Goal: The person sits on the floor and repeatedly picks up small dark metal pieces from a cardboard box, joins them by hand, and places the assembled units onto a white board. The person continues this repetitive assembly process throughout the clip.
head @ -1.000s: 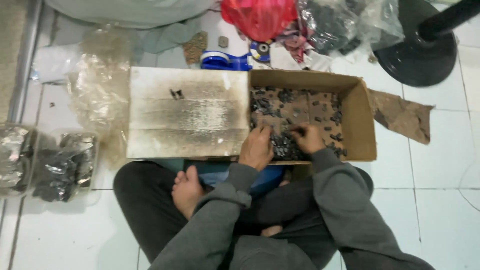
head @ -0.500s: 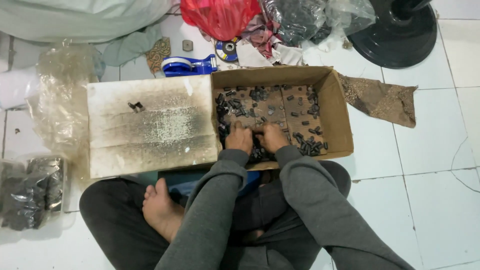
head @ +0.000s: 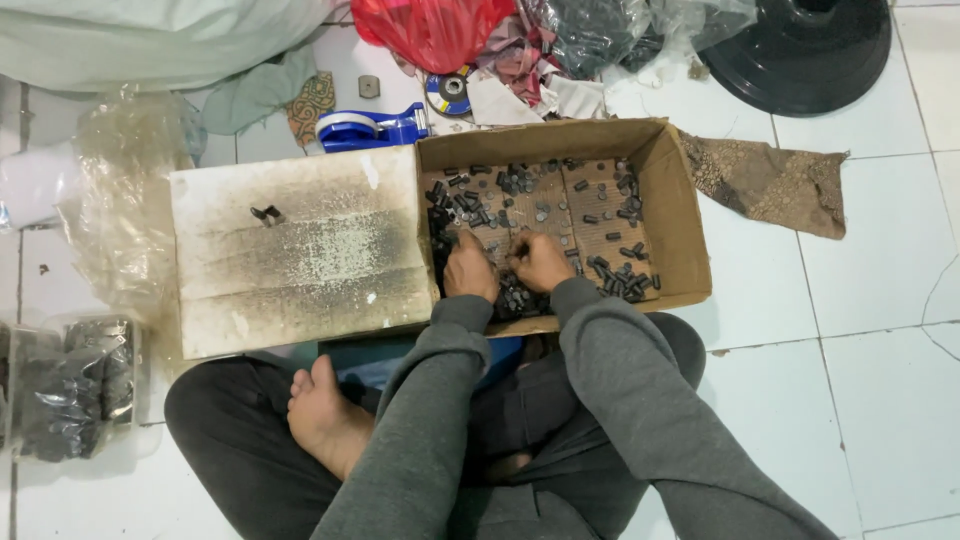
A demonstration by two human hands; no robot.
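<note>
An open cardboard box (head: 675, 190) lies on the white tiled floor in front of me, with several small black cylindrical parts (head: 520, 182) scattered over its bottom. Both my hands are inside it near the front wall. My left hand (head: 468, 268) rests knuckles up among the parts, fingers curled down onto them. My right hand (head: 541, 262) sits close beside it, fingers bent over a heap of the same parts. What either hand grips is hidden under the fingers. Grey sleeves cover both my arms.
A soiled white board (head: 300, 250) with two small black parts (head: 266, 213) lies left of the box. Behind are a blue tape dispenser (head: 370, 128), a red bag (head: 430, 30), a black round base (head: 810, 45). Clear bags of dark parts (head: 70, 385) sit at left, a brown rag (head: 770, 180) at right.
The view has shifted, so the box sits more to the centre. My two hands have drawn together near the box's front wall; a second ago they were further apart.
</note>
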